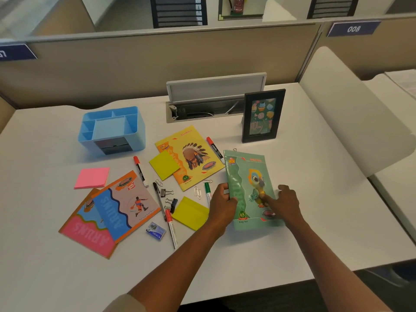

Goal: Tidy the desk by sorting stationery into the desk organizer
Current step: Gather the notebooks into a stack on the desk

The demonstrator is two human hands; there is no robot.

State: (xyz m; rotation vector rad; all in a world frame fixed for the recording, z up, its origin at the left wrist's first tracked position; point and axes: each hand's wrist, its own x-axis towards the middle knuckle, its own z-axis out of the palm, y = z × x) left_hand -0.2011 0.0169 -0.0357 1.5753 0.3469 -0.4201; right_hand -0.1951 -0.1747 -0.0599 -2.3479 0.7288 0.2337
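Observation:
A green parrot notebook (247, 176) lies right of centre on the white desk (292, 233). My left hand (221, 200) grips its left edge. My right hand (284, 202) rests on its cover with fingers pressing down. The blue desk organizer (112, 129) stands empty at the back left. Loose stationery lies between: a yellow notebook (191, 154), yellow sticky pads (164, 164) (191, 212), a pink pad (92, 177), red markers (140, 171) (215, 148) (171, 228), a green marker (208, 191), a black pen (158, 199), binder clips (171, 200) and paper clips (197, 192).
Two overlapping notebooks (108, 212) lie at the front left, with a small blue box (155, 231) beside them. A black picture frame (262, 115) stands at the back right. An open cable tray (213, 102) sits at the desk's rear. Partition walls (135, 68) enclose the desk.

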